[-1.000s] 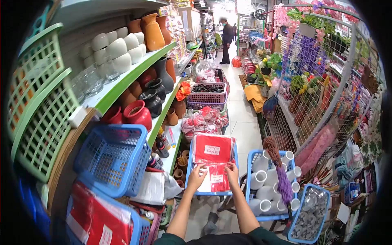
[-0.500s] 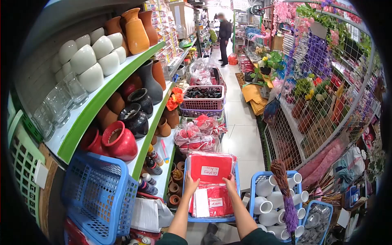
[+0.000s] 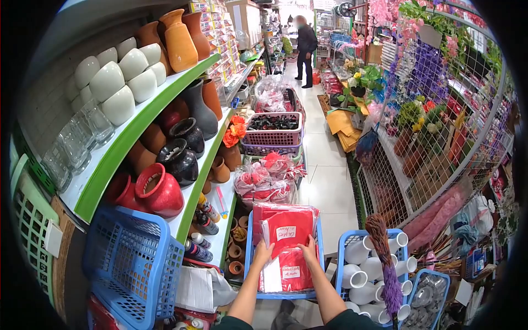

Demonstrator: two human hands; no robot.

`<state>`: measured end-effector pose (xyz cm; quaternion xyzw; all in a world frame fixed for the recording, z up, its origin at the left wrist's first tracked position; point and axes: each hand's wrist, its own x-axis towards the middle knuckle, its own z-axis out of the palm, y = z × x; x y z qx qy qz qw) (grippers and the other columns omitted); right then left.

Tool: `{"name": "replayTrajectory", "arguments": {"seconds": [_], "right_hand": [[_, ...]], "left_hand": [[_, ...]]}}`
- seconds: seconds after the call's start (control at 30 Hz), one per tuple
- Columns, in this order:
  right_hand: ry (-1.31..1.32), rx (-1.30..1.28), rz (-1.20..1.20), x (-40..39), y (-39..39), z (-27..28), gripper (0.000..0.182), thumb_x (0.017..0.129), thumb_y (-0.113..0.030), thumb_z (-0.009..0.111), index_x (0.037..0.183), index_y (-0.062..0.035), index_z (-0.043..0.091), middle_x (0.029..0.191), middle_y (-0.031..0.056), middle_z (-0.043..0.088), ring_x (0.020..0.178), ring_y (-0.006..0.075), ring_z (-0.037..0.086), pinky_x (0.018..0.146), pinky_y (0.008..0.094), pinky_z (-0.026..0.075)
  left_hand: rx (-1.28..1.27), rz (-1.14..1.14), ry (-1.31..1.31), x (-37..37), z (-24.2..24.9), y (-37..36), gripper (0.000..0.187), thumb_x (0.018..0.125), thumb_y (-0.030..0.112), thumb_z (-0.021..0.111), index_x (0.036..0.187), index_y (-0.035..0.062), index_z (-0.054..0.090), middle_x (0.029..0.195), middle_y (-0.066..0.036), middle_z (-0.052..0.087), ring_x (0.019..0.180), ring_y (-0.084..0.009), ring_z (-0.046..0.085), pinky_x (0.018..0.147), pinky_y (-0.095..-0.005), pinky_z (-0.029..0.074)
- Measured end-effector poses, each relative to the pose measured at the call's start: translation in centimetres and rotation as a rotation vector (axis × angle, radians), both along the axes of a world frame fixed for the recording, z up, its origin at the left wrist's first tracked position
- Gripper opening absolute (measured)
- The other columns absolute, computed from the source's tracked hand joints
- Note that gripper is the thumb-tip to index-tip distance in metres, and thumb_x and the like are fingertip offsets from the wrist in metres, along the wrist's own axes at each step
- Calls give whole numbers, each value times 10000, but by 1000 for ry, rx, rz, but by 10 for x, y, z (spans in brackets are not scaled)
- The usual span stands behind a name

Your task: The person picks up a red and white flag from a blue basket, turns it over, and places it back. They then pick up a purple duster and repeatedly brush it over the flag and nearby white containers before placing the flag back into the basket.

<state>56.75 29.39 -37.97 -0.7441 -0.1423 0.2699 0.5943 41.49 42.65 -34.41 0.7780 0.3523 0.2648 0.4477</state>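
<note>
A red packet in clear plastic (image 3: 287,224), with a white handwritten label, is held by its lower sides between my two hands. My left hand (image 3: 262,255) grips its left edge and my right hand (image 3: 310,252) its right edge, thumbs on top. Below it lies another red packet (image 3: 297,282) with a white label, beside a plain white strip (image 3: 271,275). More plastic-wrapped red packets (image 3: 258,211) show behind the held one. All of these are in a blue basket (image 3: 250,242) in front of me; the packets' undersides are hidden.
A blue basket of white vases (image 3: 352,276) stands at right, a feather duster (image 3: 385,264) leaning over it. Left are shelves with pots (image 3: 159,190) and an upright blue basket (image 3: 126,258). Bagged red goods (image 3: 267,179) lie ahead. A person (image 3: 306,49) stands down the aisle.
The held packet has come slightly toward me and tilted, uncovering more of the packets behind it. Both hands keep their hold. The person in the aisle has shifted stance.
</note>
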Motion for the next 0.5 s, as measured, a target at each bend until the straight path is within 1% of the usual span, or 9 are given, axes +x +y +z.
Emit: {"name": "replayTrajectory", "arguments": {"seconds": [0.1,0.17,0.2,0.23,0.27,0.33,0.4,0.47,0.5], "right_hand": [[54,38,-5,-3,-1,-9,822,735,-132,700,1408,22,253,1430,192,308,1338,299,294,1104,346,247],[196,215,-88,-9,1,-10,778,751,-53,670,1413,8,265,1407,166,360,1267,254,399,1050,323,323],[194,218,-85,-13,-1,0,778,751,-53,670,1413,8,265,1407,166,360,1267,254,399,1050,323,323],[181,240,-72,-17,-5,11,769,758,-62,674,1409,9,270,1395,169,377,1259,251,410,1044,325,329],[169,262,-59,-22,-10,27,760,765,-71,678,1404,11,275,1383,171,394,1251,247,420,1039,328,335],[120,297,-95,-30,-20,53,732,777,-115,688,1383,30,303,1345,186,432,1222,254,449,1027,332,348],[70,338,-131,-36,-30,65,711,789,-159,698,1361,48,330,1306,201,470,1193,260,477,1015,335,360],[93,354,-64,-41,-48,80,475,843,-130,655,1246,36,464,1142,132,597,996,190,585,861,302,464],[160,545,-88,-49,-56,88,337,877,-109,616,1161,49,528,1005,102,649,861,153,615,789,268,483]], "left_hand": [[53,64,175,-7,13,-17,367,825,133,602,1151,-23,540,998,-258,621,962,-416,594,840,-442,478],[9,-15,-75,-19,26,-24,337,836,95,577,1151,-22,554,971,-240,636,899,-341,631,792,-377,481],[-14,-55,-200,-25,37,-32,324,842,77,564,1151,-21,561,958,-231,644,867,-303,650,768,-344,483],[-150,35,-259,-31,47,-41,292,826,68,595,1099,-37,591,953,-169,663,850,-207,641,748,-289,469],[-147,36,-260,-40,58,-46,292,826,68,595,1099,-37,591,953,-169,663,850,-207,641,748,-289,469],[-445,163,-385,-66,79,-52,330,760,26,656,1081,-25,597,987,-91,653,884,-185,622,797,-305,475],[-620,193,-612,-87,86,-58,428,717,-8,645,1134,-29,552,1036,-113,643,909,-214,634,828,-323,497],[-716,189,-740,-110,92,-68,448,710,-12,629,1148,-32,539,1048,-124,640,922,-235,639,828,-342,509],[-725,194,-786,-119,102,-80,416,708,10,630,1114,-51,565,1029,-123,646,883,-232,641,823,-331,498]]}}
